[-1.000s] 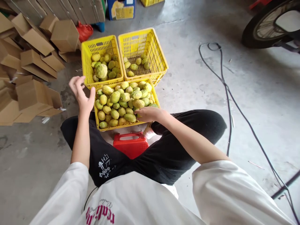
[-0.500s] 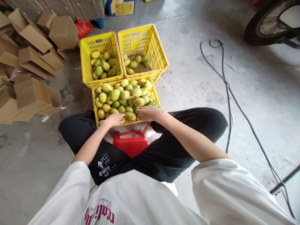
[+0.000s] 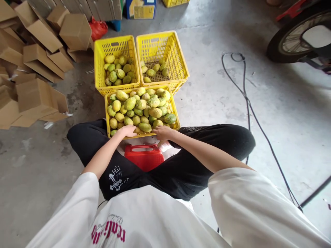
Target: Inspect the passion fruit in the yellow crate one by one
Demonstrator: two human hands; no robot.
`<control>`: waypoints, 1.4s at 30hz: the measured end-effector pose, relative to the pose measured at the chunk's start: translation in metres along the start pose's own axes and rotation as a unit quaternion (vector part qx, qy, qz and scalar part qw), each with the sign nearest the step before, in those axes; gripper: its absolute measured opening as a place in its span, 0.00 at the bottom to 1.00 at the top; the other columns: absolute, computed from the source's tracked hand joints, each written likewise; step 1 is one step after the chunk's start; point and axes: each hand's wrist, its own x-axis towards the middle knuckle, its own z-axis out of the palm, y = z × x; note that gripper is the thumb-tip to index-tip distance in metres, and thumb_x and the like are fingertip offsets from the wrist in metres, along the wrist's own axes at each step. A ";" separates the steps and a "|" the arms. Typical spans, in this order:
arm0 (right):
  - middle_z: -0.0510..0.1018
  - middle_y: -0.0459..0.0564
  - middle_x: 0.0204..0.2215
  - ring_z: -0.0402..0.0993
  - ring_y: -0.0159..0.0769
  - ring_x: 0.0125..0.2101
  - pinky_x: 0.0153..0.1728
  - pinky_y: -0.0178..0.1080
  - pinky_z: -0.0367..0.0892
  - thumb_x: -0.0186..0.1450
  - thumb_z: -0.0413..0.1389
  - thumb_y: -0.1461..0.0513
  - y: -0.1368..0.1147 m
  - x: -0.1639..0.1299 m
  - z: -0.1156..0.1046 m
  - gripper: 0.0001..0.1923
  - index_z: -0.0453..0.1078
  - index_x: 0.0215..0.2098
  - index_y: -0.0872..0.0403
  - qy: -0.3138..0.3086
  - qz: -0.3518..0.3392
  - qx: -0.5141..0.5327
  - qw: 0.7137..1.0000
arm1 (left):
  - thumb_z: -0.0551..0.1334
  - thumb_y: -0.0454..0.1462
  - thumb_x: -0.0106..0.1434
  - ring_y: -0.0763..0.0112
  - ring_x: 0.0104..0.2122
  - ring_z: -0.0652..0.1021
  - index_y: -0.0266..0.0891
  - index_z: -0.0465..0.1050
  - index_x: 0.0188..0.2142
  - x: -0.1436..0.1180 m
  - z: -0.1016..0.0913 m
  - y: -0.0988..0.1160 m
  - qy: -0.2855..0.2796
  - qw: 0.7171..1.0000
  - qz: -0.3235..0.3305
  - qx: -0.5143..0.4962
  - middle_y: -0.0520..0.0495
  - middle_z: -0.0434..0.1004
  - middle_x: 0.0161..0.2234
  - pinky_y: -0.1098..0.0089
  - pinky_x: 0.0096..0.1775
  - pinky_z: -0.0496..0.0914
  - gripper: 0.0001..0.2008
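1. I see the near crate (image 3: 106,113) full of green fruit, tight against my knees. Two more crates (image 3: 98,69) touch its far edge. Open floor (image 3: 219,100) lies to the right; boxes (image 3: 38,100) crowd the left.
2. My left hand (image 3: 128,130) rests palm down on fruit at the near edge, fingers curled; I cannot tell if it grips.
3. My right hand (image 3: 162,132) lies just beside it, same doubt.
4. The fruit (image 3: 144,127) between my hands lies long side left to right.

Both hands lay in the near yellow crate (image 3: 106,109) of green-yellow fruit (image 3: 139,108), left hand (image 3: 128,131) at seven o'clock, right hand (image 3: 162,132) at five. Two more yellow crates (image 3: 176,57) sat at twelve o'clock, cardboard boxes (image 3: 38,69) at ten.
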 end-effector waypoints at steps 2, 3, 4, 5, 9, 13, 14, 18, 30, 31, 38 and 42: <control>0.82 0.72 0.84 0.72 0.66 0.87 0.78 0.52 0.75 0.87 0.62 0.69 0.003 0.006 0.017 0.33 0.80 0.87 0.63 0.022 -0.012 -0.001 1.000 | 0.75 0.44 0.79 0.34 0.83 0.80 0.36 0.85 0.76 -0.003 0.005 0.003 -0.016 1.000 -0.007 0.014 0.23 0.84 0.80 0.49 0.78 0.79 0.31; 0.81 0.72 0.85 0.70 0.67 0.88 0.80 0.54 0.73 0.86 0.61 0.70 0.004 0.010 0.025 0.33 0.81 0.86 0.62 0.034 -0.015 -0.004 0.999 | 0.76 0.46 0.79 0.33 0.85 0.77 0.34 0.83 0.78 -0.005 0.008 0.006 -0.026 0.999 -0.012 0.028 0.21 0.81 0.83 0.47 0.79 0.78 0.34; 0.81 0.72 0.84 0.68 0.68 0.88 0.81 0.56 0.72 0.85 0.60 0.71 0.005 0.013 0.032 0.34 0.81 0.87 0.62 0.044 -0.017 -0.006 0.999 | 0.77 0.48 0.78 0.31 0.86 0.75 0.32 0.80 0.80 -0.006 0.011 0.009 -0.031 0.998 -0.013 0.045 0.18 0.78 0.84 0.45 0.79 0.77 0.38; 0.84 0.73 0.81 0.68 0.69 0.88 0.81 0.57 0.72 0.85 0.59 0.71 0.005 0.017 0.038 0.34 0.81 0.86 0.62 0.058 -0.015 -0.003 0.998 | 0.78 0.50 0.78 0.30 0.86 0.74 0.31 0.78 0.82 -0.008 0.014 0.011 -0.032 0.997 -0.012 0.067 0.16 0.76 0.84 0.43 0.79 0.77 0.41; 0.91 0.80 0.69 0.71 0.68 0.82 0.80 0.57 0.69 0.85 0.49 0.73 -0.008 0.038 0.048 0.34 0.83 0.83 0.69 0.082 0.001 0.000 0.997 | 0.79 0.46 0.78 0.30 0.82 0.75 0.31 0.75 0.82 -0.011 0.026 0.018 -0.011 0.989 0.015 0.145 0.15 0.79 0.81 0.39 0.80 0.74 0.41; 0.91 0.80 0.68 0.77 0.67 0.75 0.72 0.51 0.73 0.85 0.45 0.74 -0.037 0.063 0.052 0.35 0.89 0.75 0.71 0.068 0.054 0.009 0.996 | 0.69 0.35 0.84 0.34 0.81 0.76 0.34 0.81 0.78 -0.011 0.036 0.017 0.010 0.989 0.030 0.147 0.19 0.80 0.80 0.39 0.81 0.71 0.26; 0.91 0.82 0.68 0.78 0.69 0.73 0.70 0.53 0.75 0.84 0.44 0.75 -0.043 0.068 0.054 0.36 0.89 0.75 0.72 0.071 0.082 0.010 0.994 | 0.67 0.34 0.84 0.35 0.82 0.75 0.34 0.81 0.77 -0.011 0.037 0.016 0.014 0.989 0.029 0.145 0.19 0.79 0.80 0.40 0.81 0.70 0.25; 0.88 0.89 0.69 0.82 0.73 0.67 0.65 0.57 0.76 0.83 0.45 0.75 -0.058 0.076 0.064 0.37 0.84 0.80 0.76 0.091 0.146 0.028 0.985 | 0.61 0.29 0.85 0.38 0.83 0.74 0.36 0.82 0.77 -0.013 0.044 0.020 0.029 0.991 0.012 0.130 0.21 0.79 0.81 0.42 0.82 0.70 0.26; 0.80 0.85 0.81 0.80 0.63 0.78 0.76 0.51 0.71 0.88 0.41 0.74 -0.059 0.071 0.074 0.38 0.74 0.89 0.71 0.136 0.204 0.075 0.967 | 0.69 0.28 0.79 0.40 0.94 0.64 0.32 0.70 0.87 -0.033 0.080 0.056 0.079 0.991 -0.104 0.035 0.17 0.63 0.92 0.45 0.88 0.66 0.39; 0.79 0.84 0.83 0.78 0.62 0.80 0.79 0.51 0.69 0.88 0.41 0.74 -0.060 0.070 0.076 0.38 0.73 0.90 0.71 0.138 0.202 0.079 0.966 | 0.69 0.28 0.79 0.41 0.94 0.64 0.32 0.70 0.88 -0.033 0.079 0.058 0.078 0.990 -0.111 0.030 0.18 0.63 0.92 0.46 0.89 0.66 0.40; 0.76 0.79 0.85 0.70 0.60 0.85 0.89 0.51 0.55 0.88 0.46 0.74 -0.055 0.066 0.092 0.34 0.71 0.88 0.69 0.167 0.171 0.117 0.964 | 0.63 0.31 0.85 0.43 0.91 0.69 0.32 0.75 0.86 -0.029 0.065 0.066 0.054 0.986 -0.151 0.036 0.20 0.71 0.89 0.47 0.87 0.69 0.34; 0.81 0.77 0.81 0.75 0.58 0.81 0.83 0.49 0.64 0.88 0.47 0.74 -0.049 0.071 0.086 0.32 0.76 0.85 0.65 0.165 0.157 0.147 0.963 | 0.60 0.29 0.85 0.40 0.78 0.87 0.25 0.84 0.78 -0.022 0.049 0.076 0.030 0.983 -0.176 0.049 0.16 0.84 0.78 0.53 0.77 0.80 0.28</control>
